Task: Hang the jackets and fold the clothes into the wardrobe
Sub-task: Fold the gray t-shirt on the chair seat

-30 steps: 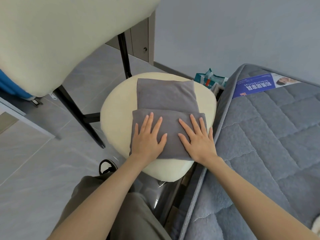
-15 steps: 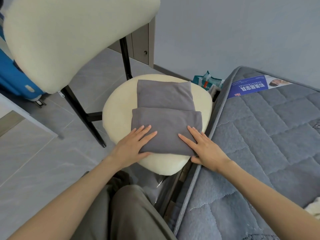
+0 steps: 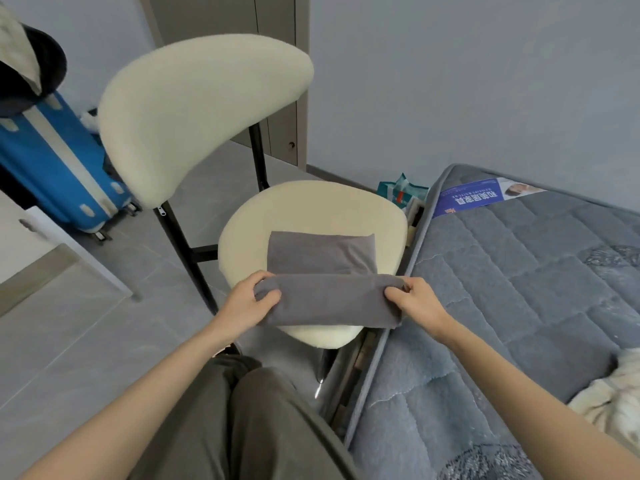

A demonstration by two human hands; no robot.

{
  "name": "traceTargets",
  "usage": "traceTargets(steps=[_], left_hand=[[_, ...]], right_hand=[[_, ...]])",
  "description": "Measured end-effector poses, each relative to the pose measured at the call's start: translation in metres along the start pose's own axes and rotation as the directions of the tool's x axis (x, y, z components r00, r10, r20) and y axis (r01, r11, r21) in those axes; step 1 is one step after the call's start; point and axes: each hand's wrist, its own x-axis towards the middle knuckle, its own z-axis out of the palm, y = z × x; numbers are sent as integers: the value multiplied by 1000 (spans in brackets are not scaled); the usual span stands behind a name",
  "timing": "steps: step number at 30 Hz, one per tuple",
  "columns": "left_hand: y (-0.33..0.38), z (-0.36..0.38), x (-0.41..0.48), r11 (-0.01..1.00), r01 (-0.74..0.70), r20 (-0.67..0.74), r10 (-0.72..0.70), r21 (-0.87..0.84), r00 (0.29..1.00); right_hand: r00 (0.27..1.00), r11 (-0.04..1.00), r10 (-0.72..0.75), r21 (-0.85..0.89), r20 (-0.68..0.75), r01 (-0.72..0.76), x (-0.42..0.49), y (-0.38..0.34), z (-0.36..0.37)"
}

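Grey folded garment lies on the cream chair seat. The left hand grips its near-left end and the right hand its near-right end, fingers curled round the cloth. A closed blue suitcase stands far left; a grey mattress lies right.

One chair. On the chair: one grey garment, gripped by two hands, left hand and right hand. Left of the chair: one suitcase. Right of it: one mattress.
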Motion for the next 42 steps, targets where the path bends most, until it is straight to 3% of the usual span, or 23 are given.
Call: traceTargets(steps=[4,10,12,17,21,24,28,31,33,35,37,38,40,42], left_hand=[[15,8,2,944,120,-159,-175,-306,972],[30,4,32,931,47,-292,-161,-362,943],[31,4,46,908,73,-323,-220,-411,920],[18,15,72,791,365,-104,-469,-491,877],[-5,22,85,815,367,-95,-452,-448,887],[-9,24,97,930,175,-224,-255,-324,941],[-11,31,114,997,25,-359,-47,-67,932],[-21,41,120,983,176,-375,-142,56,916],[-18,42,120,946,289,-420,-204,149,884],[-10,43,115,918,198,-495,-1,345,869],[-4,52,108,827,-46,-391,313,560,866],[-4,59,104,760,-141,-275,393,635,878],[-9,74,99,677,-187,-89,351,712,932],[-16,78,100,649,-151,-42,272,746,961]], right_hand=[[991,981,37,193,-132,-11,-5,-6,6],[959,975,9,214,-285,54,22,-22,5],[942,975,29,219,-336,48,41,-24,9],[896,955,208,278,-393,-100,84,-12,28],[868,947,262,285,-422,-148,95,-2,41],[922,976,189,169,-338,-138,94,-1,45],[939,998,59,-2,-339,-63,96,3,46],[915,981,61,-147,-398,-129,92,8,55],[869,952,-14,-273,-495,-140,90,8,58],[835,866,-243,-498,-494,-43,90,2,61],[825,771,-426,-627,-371,116,92,-7,69],[848,752,-441,-637,-294,170,93,-11,76],[924,735,-344,-659,-165,156,93,-11,89],[959,702,-253,-706,-127,91,94,2,96]])
